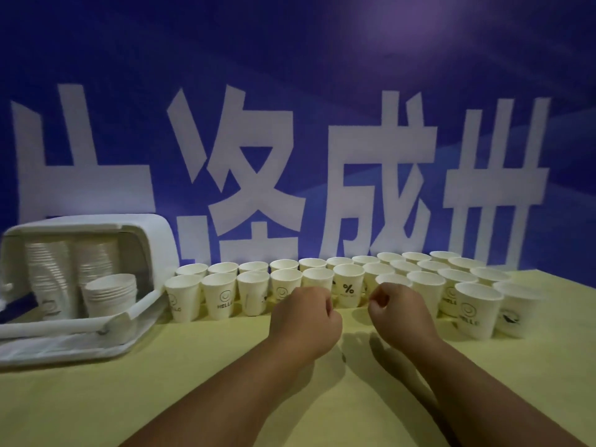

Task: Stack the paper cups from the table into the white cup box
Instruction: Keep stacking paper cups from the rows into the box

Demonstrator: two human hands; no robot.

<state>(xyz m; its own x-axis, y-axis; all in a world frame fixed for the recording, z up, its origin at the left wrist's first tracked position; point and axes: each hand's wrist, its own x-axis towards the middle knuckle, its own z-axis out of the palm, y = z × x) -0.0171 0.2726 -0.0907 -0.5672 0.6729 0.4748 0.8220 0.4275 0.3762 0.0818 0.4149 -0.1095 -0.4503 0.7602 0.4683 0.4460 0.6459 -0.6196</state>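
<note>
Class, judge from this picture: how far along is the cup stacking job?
Done: several stacks already sit in the white box. In hand: nothing; left hand and right hand are curled, empty. Left: two rows of loose cups stand on the table.

Only a person's two arms show, seen from the wearer's own head. The left forearm [245, 382] and the right forearm [483, 391] are both bare along their whole visible length, from the bottom edge of the view to the wrists. They are slim and smooth, broad near the lower edge and narrowing at the wrist, and each ends in a bare grip, the left grip [305, 313] and the right grip [400, 311], with rounded knuckles; dim light and slight blur hide finer detail such as nails or marks on the surface.
</note>
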